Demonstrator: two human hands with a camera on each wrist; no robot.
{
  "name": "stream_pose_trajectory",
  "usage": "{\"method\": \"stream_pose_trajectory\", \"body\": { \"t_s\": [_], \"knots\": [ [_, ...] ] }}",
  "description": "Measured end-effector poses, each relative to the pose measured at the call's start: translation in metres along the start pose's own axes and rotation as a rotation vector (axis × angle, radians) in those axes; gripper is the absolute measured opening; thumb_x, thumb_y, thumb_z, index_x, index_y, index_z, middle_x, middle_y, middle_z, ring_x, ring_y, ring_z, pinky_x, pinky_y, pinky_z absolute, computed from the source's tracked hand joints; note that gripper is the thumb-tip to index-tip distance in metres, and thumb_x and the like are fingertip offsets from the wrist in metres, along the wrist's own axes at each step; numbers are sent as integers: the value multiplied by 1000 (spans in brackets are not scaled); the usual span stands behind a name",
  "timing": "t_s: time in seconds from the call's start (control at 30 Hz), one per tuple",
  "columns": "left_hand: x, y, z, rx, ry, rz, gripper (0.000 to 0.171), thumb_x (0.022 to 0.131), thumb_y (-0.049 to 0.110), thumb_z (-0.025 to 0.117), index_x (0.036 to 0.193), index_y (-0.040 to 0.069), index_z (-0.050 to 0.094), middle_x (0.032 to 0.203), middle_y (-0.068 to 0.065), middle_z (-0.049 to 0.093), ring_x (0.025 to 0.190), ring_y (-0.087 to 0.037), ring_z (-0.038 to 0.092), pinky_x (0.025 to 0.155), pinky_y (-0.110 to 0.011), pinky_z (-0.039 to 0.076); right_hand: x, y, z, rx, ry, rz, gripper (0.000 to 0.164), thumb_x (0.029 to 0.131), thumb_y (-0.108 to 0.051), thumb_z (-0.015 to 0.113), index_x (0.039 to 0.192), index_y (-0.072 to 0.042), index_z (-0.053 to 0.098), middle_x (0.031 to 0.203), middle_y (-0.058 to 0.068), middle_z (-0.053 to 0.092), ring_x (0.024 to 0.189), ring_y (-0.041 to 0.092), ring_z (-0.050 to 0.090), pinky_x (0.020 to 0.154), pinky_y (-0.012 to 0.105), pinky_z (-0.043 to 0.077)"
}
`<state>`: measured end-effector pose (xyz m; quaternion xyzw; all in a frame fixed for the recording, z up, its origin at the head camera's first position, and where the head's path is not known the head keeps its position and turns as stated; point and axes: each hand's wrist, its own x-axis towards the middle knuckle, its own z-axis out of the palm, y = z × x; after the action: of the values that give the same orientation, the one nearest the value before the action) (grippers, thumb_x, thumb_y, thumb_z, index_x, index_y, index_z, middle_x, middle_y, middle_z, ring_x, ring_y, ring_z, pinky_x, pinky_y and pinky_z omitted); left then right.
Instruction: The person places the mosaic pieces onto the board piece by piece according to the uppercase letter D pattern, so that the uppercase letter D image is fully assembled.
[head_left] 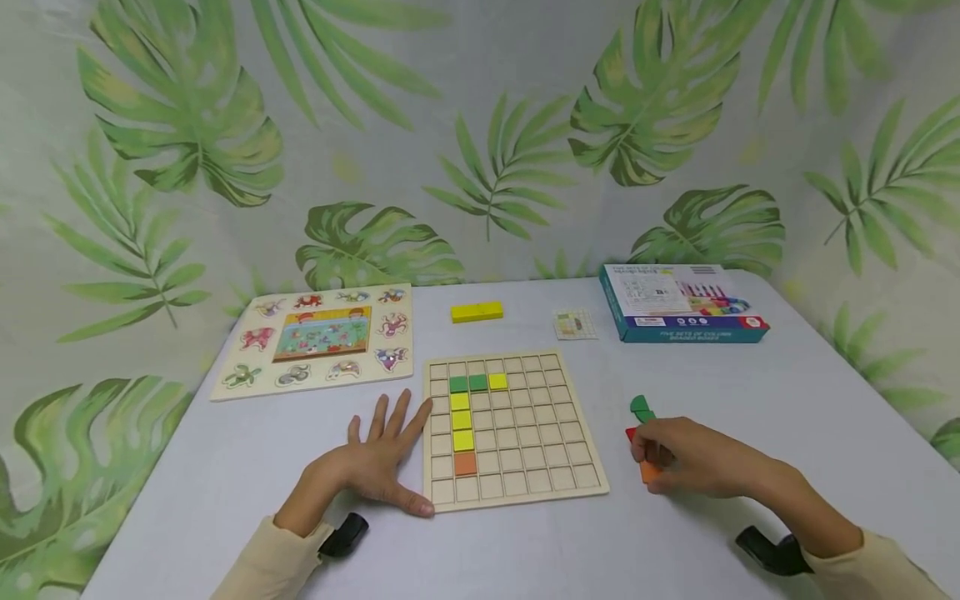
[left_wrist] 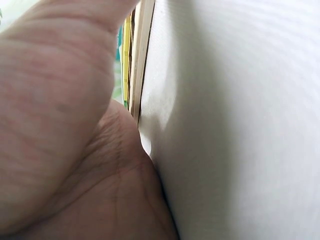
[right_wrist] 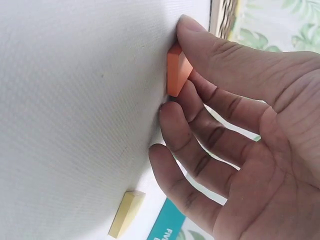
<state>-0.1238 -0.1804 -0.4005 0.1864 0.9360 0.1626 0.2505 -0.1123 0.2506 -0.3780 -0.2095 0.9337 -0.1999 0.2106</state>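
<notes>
The square wooden grid board (head_left: 525,479) lies mid-table, with two green tiles (head_left: 468,383), several yellow tiles (head_left: 461,419) and one orange tile (head_left: 465,464) in its cells. Spread along the board's left edge is my left hand (head_left: 378,462); its thumb and index fingertips touch that edge. To the right of the board, my right hand (head_left: 701,458) pinches an orange tile (right_wrist: 176,70) between thumb and fingers, low over the cloth. Green pieces (head_left: 640,407) and a red piece (head_left: 630,433) lie by its fingertips. The fingers partly cover the red piece.
A wooden animal puzzle (head_left: 225,375) lies back left. Behind the board are a yellow block (head_left: 477,312) and a small patterned card (head_left: 575,325). A teal-sided box (head_left: 682,333) stands back right. In the right wrist view, a pale yellow piece (right_wrist: 125,215) lies below the fingers.
</notes>
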Motion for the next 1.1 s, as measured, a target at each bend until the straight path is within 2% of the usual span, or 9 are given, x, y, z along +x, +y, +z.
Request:
{"method": "stream_pose_trajectory", "body": {
  "t_s": [0.17,0.4,0.73,0.9,1.1],
  "knots": [
    [-1,-1,0,4,2,-9,141,64,69,83,162,20,-6,166,-18,-19,149,-47,-23,109,-78,-9,1,-3,-1,-60,-22,-6,28,80,-25,85,98,-21,63,85,-7,54,84,12,51,69,23,46],
    [-1,-1,1,0,-1,-9,141,64,69,83,162,21,-6,166,-17,-20,149,-47,-24,109,-78,-9,4,-3,-4,-83,-39,-131,21,88,-24,78,101,-21,61,86,-9,51,82,6,50,69,20,46],
    [-2,-3,0,7,8,19,140,66,68,82,162,19,-8,166,-19,-19,149,-48,-23,108,-79,-8,16,-17,-9,-208,62,-261,15,94,-25,72,104,-19,62,92,-13,52,82,3,47,72,24,47],
    [-1,-3,-1,-5,4,18,140,65,70,81,162,20,-7,166,-18,-20,149,-47,-24,108,-79,-9,26,-32,-12,-232,65,-272,15,94,-24,71,104,-18,62,91,-11,52,80,4,47,71,24,46],
    [0,-3,0,-6,3,28,141,65,73,80,162,19,-7,166,-20,-20,148,-49,-25,108,-79,-9,37,-49,-12,-243,48,-271,17,93,-26,72,106,-16,65,93,-11,55,83,5,49,75,27,50]
  ]
}}
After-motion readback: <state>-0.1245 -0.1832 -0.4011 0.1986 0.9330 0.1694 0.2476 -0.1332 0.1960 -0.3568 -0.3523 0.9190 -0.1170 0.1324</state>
